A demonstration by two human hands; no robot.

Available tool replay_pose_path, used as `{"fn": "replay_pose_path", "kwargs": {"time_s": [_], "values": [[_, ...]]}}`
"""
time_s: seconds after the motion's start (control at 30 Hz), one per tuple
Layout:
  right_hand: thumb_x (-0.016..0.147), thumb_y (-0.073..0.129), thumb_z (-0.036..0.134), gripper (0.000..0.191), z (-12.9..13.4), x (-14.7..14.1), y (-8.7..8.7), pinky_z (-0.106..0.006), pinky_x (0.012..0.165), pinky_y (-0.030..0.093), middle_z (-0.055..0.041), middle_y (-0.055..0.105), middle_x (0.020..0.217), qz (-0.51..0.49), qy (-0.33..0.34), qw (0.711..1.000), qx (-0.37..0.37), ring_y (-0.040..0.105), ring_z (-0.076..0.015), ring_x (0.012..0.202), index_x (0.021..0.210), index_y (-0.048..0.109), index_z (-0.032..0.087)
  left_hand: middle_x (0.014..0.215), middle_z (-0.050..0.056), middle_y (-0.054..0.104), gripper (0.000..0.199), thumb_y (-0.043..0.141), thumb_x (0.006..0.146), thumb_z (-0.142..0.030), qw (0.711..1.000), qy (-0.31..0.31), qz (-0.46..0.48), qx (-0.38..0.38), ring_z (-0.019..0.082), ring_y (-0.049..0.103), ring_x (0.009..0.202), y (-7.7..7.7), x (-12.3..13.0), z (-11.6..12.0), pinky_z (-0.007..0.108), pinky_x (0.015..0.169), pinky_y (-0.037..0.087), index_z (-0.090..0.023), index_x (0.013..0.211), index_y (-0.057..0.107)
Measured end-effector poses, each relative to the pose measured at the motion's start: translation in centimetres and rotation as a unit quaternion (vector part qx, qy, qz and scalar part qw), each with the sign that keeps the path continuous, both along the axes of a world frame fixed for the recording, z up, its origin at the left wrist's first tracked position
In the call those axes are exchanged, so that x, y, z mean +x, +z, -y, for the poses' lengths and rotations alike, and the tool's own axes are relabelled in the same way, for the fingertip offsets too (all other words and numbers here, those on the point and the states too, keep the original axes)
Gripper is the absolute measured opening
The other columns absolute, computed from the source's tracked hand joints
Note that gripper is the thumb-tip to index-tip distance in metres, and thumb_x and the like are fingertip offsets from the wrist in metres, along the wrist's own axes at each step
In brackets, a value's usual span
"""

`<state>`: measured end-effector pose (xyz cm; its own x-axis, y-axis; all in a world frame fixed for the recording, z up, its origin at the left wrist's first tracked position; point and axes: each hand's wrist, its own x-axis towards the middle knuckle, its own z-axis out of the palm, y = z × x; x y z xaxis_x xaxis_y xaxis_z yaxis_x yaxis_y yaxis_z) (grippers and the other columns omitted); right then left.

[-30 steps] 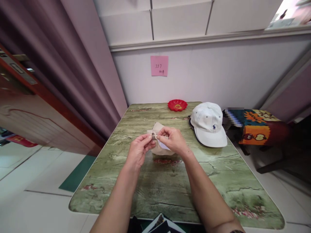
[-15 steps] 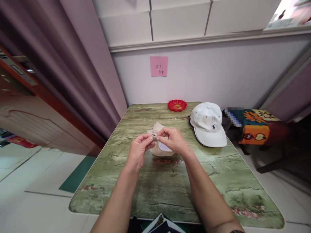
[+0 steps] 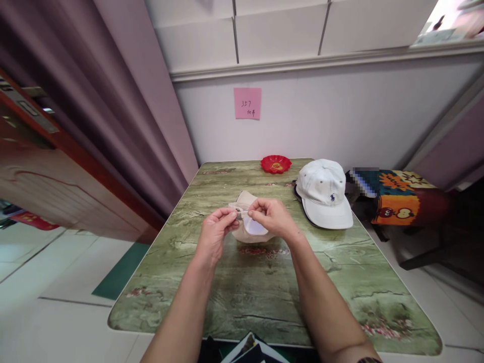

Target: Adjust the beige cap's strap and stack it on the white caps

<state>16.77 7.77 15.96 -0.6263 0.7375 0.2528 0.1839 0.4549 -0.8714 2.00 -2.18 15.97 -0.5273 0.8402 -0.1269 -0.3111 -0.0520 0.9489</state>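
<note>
Fingers — beige cap strap between.

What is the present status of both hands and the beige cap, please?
Left hand, right hand: both pinching strap of beige cap. Its inside partly visible. White cap and red dish: apart from hands, not in the way.

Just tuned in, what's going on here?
Two bare hands are at work on a beige cap: the left hand and the right hand each pinch its strap. Whether the strap is fastened, I can't tell. A white cap sits to the right on the table; a red dish lies near the far edge.
</note>
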Motion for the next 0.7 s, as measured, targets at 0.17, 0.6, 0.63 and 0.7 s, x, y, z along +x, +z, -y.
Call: {"fn": "replay_pose_path", "kwargs": {"time_s": [0.17,0.6,0.63,0.7], "values": [[0.078,0.062,0.029,0.015,0.2,-0.2,0.0,-0.022,0.059,0.037,-0.0005,0.069,0.071,0.002,-0.003,1.0,-0.002,0.055,-0.0122,0.062,0.076,0.07,0.017,0.07,0.0,0.067,0.034,0.088,0.054,-0.028,1.0,0.002,0.009,0.001,0.009,0.062,0.058,-0.3,0.0,-0.1,0.023,0.063,0.052,-0.012,0.077,0.068],[0.081,0.06,0.035,0.021,-0.7,-0.2,-1.2,-0.021,0.057,0.039,-0.0005,0.066,0.07,-0.026,0.037,0.998,-0.051,0.054,-0.0108,0.06,0.082,0.069,0.015,0.069,-0.001,0.066,0.035,0.088,0.054,-0.025,0.999,0.029,0.041,0.015,0.007,0.059,0.055,-0.5,0.1,-0.9,0.021,0.058,0.053,-0.012,0.079,0.066],[0.081,0.06,0.035,0.021,-0.8,-0.1,-1.3,-0.021,0.056,0.039,-0.0003,0.065,0.069,-0.024,0.04,0.997,-0.059,0.054,-0.0108,0.06,0.082,0.068,0.015,0.068,-0.001,0.065,0.035,0.088,0.054,-0.024,0.998,0.029,0.047,0.015,0.007,0.059,0.055,-0.5,0.1,-1.0,0.021,0.058,0.053,-0.012,0.079,0.066],[0.08,0.06,0.034,0.02,-1.0,-0.1,-1.5,-0.02,0.054,0.039,0.0001,0.064,0.068,-0.021,0.04,0.997,-0.066,0.054,-0.0107,0.058,0.082,0.067,0.015,0.068,-0.001,0.065,0.034,0.087,0.055,-0.022,0.998,0.023,0.059,0.013,0.007,0.058,0.055,-0.5,0.1,-1.0,0.021,0.057,0.053,-0.012,0.079,0.066]]}}
